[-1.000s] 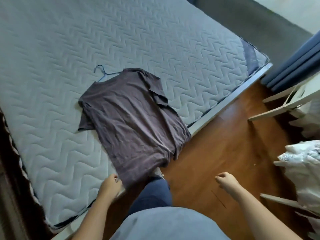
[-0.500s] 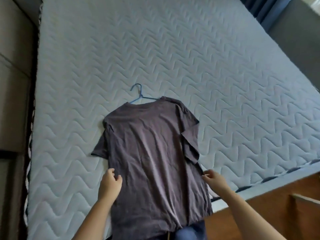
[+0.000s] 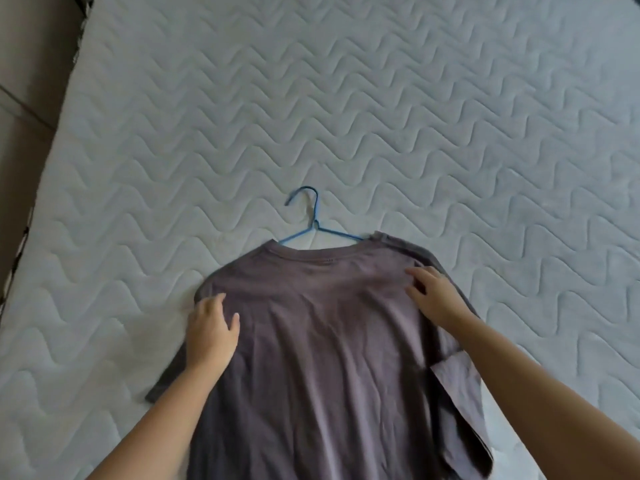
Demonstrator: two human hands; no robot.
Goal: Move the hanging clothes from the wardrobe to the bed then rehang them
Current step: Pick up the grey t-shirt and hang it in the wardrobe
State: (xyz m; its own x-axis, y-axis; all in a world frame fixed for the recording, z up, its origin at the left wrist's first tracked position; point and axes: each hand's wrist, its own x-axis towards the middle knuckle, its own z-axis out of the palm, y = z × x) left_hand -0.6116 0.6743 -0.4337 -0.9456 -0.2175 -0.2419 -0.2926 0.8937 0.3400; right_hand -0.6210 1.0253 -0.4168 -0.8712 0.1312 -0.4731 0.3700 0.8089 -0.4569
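Grey tee [image 3: 329, 341] w/ blue hanger [image 3: 313, 216] on bed [image 3: 450, 133] — L hand [image 3: 211, 330], R hand [image 3: 434, 294] on shoulders, fingers apart

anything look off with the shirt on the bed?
Yes. On the grey T-shirt, the sleeve by the right hand is folded over and that shoulder is bunched, so it sits unevenly on the blue hanger. Nothing looks damaged.

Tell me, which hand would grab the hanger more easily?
Probably the right hand: it lies higher on the shirt, nearer the collar and hanger; the left hand sits lower by the sleeve.
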